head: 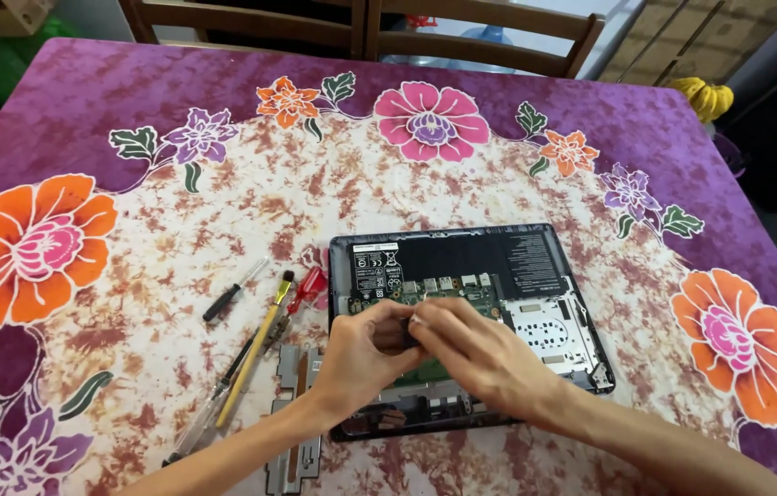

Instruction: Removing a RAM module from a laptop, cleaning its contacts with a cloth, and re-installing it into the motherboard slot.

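An opened laptop base [535, 276] lies on the flowered tablecloth [223, 202], its black battery, green circuit board and metal plates exposed. My left hand [361, 354] and my right hand [476, 354] meet over the middle of the board. Their fingertips pinch a small dark part [404, 329] between them; what the part is I cannot make out. My forearms cover the laptop's near edge.
Left of the laptop lie a black-handled screwdriver [234, 291], a red-handled one [306, 289], a yellow-handled tool [255, 354] and a clear-handled one [195, 427]. Grey metal brackets [292, 450] sit near my left forearm. Wooden chair backs [361, 28] stand beyond the table's far edge.
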